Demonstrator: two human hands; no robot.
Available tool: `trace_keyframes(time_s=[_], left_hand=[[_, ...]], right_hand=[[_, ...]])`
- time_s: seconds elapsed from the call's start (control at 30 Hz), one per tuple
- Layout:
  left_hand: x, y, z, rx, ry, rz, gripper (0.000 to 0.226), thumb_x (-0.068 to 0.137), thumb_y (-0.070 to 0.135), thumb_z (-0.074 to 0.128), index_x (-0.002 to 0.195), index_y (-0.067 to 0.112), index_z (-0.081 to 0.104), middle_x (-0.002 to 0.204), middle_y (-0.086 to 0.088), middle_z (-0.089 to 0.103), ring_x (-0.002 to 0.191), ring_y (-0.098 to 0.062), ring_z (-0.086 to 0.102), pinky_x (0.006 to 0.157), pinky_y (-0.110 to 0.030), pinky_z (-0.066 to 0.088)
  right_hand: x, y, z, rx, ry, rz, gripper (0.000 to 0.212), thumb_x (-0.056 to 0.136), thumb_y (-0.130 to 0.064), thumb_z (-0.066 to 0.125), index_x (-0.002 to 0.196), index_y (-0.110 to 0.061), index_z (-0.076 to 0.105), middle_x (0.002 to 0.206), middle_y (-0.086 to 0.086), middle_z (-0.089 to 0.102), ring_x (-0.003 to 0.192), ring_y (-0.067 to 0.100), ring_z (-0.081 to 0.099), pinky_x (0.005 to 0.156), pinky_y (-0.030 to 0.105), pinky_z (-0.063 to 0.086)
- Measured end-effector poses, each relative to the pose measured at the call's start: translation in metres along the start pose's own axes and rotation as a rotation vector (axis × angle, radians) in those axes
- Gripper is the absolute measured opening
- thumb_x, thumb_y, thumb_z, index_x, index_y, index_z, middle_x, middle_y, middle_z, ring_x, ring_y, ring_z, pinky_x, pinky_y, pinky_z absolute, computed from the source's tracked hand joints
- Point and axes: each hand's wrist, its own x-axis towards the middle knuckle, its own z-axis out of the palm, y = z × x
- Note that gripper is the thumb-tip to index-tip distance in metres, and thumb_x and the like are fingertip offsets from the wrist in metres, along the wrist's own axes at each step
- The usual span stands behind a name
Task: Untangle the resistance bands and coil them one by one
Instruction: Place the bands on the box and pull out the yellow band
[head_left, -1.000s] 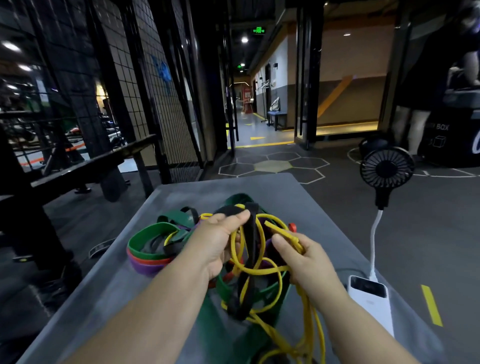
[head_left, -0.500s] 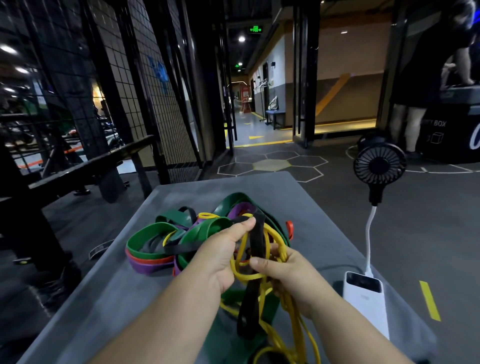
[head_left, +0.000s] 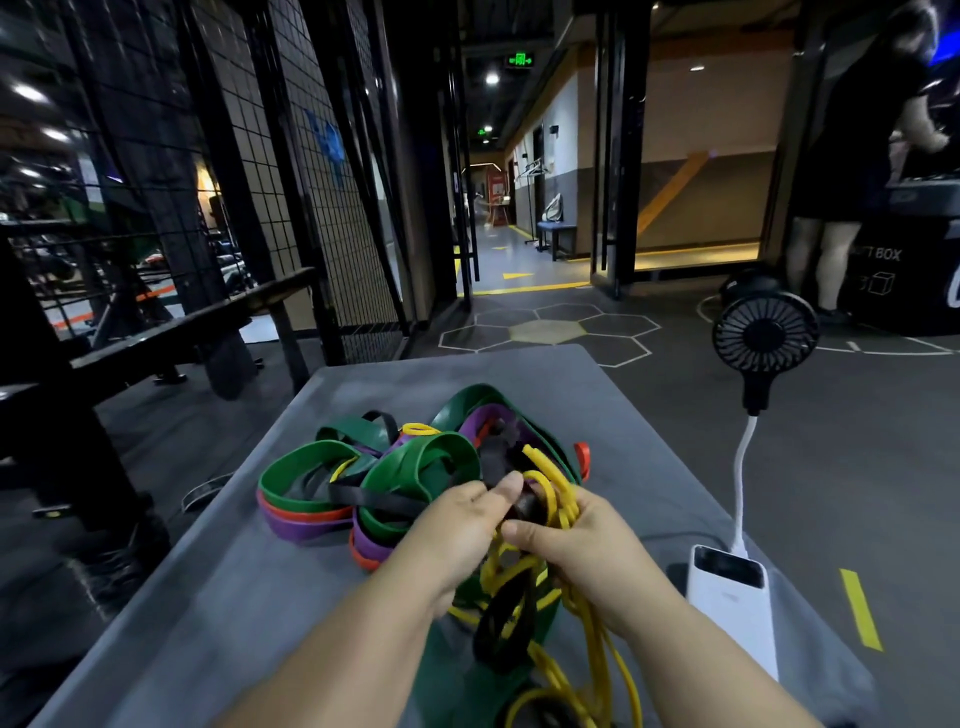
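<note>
with the band tangle (head_left: 415, 467) on the grey surface (head_left: 249, 597), left hand (head_left: 457, 525) pinching the black band (head_left: 496, 460) and right hand (head_left: 582, 540) in a closed grip round the yellow band (head_left: 553, 493), feed slack through each crossing, never tug.

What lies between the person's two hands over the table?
Tangled strands of the yellow band and a black band lie between left hand and right hand, head view.

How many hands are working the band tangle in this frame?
2. The left hand pinches the black band at the tangle's middle; the right hand, beside it, grips loops of the yellow band. Both are over the grey table.
</note>
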Motion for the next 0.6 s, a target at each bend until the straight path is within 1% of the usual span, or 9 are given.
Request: trace_keyframes(time_s=[0.07, 0.13, 0.2, 0.27, 0.37, 0.43, 0.5, 0.53, 0.6], left_hand=[[0.003, -0.004, 0.0, -0.089, 0.009, -0.022, 0.053, 0.091, 0.052, 0.056, 0.107, 0.002, 0.062, 0.122, -0.019, 0.061, 0.114, -0.028, 0.056, 0.105, -0.043, 0.041], [0.004, -0.002, 0.001, -0.183, -0.008, -0.052, 0.076, 0.08, 0.062, 0.061, 0.128, 0.003, 0.055, 0.134, -0.015, 0.057, 0.125, -0.03, 0.051, 0.108, -0.047, 0.039], [0.008, -0.007, 0.001, -0.217, -0.004, -0.044, 0.083, 0.063, 0.071, 0.061, 0.119, 0.01, 0.062, 0.127, -0.012, 0.063, 0.121, -0.03, 0.055, 0.106, -0.051, 0.041], [0.012, -0.013, 0.001, -0.209, -0.018, -0.05, 0.085, 0.057, 0.077, 0.06, 0.114, 0.015, 0.064, 0.122, -0.01, 0.065, 0.118, -0.03, 0.057, 0.104, -0.052, 0.043], [0.014, -0.02, 0.003, -0.195, -0.122, -0.065, 0.096, 0.054, 0.085, 0.062, 0.122, 0.017, 0.061, 0.126, -0.004, 0.064, 0.121, -0.024, 0.057, 0.106, -0.048, 0.042], [0.011, -0.019, 0.004, -0.189, -0.15, -0.051, 0.074, 0.067, 0.072, 0.064, 0.114, 0.015, 0.064, 0.123, -0.005, 0.066, 0.12, -0.023, 0.057, 0.107, -0.045, 0.042], [0.012, -0.02, 0.004, -0.179, -0.139, -0.035, 0.067, 0.067, 0.067, 0.066, 0.103, 0.01, 0.065, 0.112, -0.01, 0.069, 0.112, -0.026, 0.061, 0.102, -0.04, 0.045], [0.013, -0.021, 0.004, -0.161, -0.109, -0.017, 0.058, 0.071, 0.062, 0.069, 0.09, 0.008, 0.065, 0.096, -0.008, 0.071, 0.099, -0.024, 0.065, 0.093, -0.035, 0.048], [0.011, -0.022, 0.003, -0.115, -0.043, 0.017, 0.044, 0.082, 0.048, 0.07, 0.063, 0.015, 0.049, 0.061, 0.0, 0.053, 0.067, -0.018, 0.052, 0.07, -0.031, 0.041]], right_hand=[[-0.002, 0.0, 0.002, -0.036, -0.015, 0.006, 0.034, 0.072, -0.019, 0.086, 0.099, -0.013, 0.068, 0.088, 0.018, 0.073, 0.068, 0.019, 0.067, 0.065, 0.033, 0.055], [-0.002, 0.001, 0.004, -0.098, -0.016, 0.002, 0.048, 0.066, -0.028, 0.089, 0.107, -0.02, 0.065, 0.093, 0.011, 0.074, 0.079, 0.022, 0.071, 0.075, 0.035, 0.058], [-0.002, 0.002, 0.004, -0.158, -0.009, -0.011, 0.061, 0.06, -0.038, 0.088, 0.113, -0.029, 0.059, 0.098, 0.009, 0.073, 0.089, 0.025, 0.07, 0.083, 0.041, 0.057], [-0.002, 0.0, -0.001, -0.202, 0.02, -0.017, 0.057, 0.066, -0.03, 0.088, 0.113, -0.033, 0.056, 0.096, 0.004, 0.072, 0.088, 0.019, 0.07, 0.083, 0.036, 0.057], [-0.002, -0.003, -0.005, -0.218, -0.025, -0.021, 0.054, 0.071, -0.016, 0.086, 0.114, -0.034, 0.057, 0.097, 0.0, 0.074, 0.088, 0.014, 0.071, 0.083, 0.031, 0.057], [-0.004, -0.006, -0.004, -0.203, -0.086, -0.012, 0.054, 0.073, -0.012, 0.084, 0.116, -0.034, 0.059, 0.096, 0.002, 0.074, 0.087, 0.016, 0.072, 0.078, 0.028, 0.058], [-0.005, -0.006, -0.002, -0.186, -0.103, 0.002, 0.057, 0.075, -0.009, 0.082, 0.119, -0.035, 0.058, 0.096, 0.003, 0.075, 0.087, 0.017, 0.072, 0.072, 0.021, 0.055], [-0.005, -0.006, -0.003, -0.183, -0.106, 0.009, 0.058, 0.075, -0.009, 0.082, 0.12, -0.035, 0.058, 0.095, 0.004, 0.075, 0.087, 0.017, 0.072, 0.071, 0.019, 0.055], [-0.006, -0.007, -0.003, -0.179, -0.114, 0.021, 0.057, 0.076, -0.008, 0.082, 0.121, -0.034, 0.058, 0.092, 0.003, 0.075, 0.084, 0.017, 0.072, 0.072, 0.021, 0.056]])
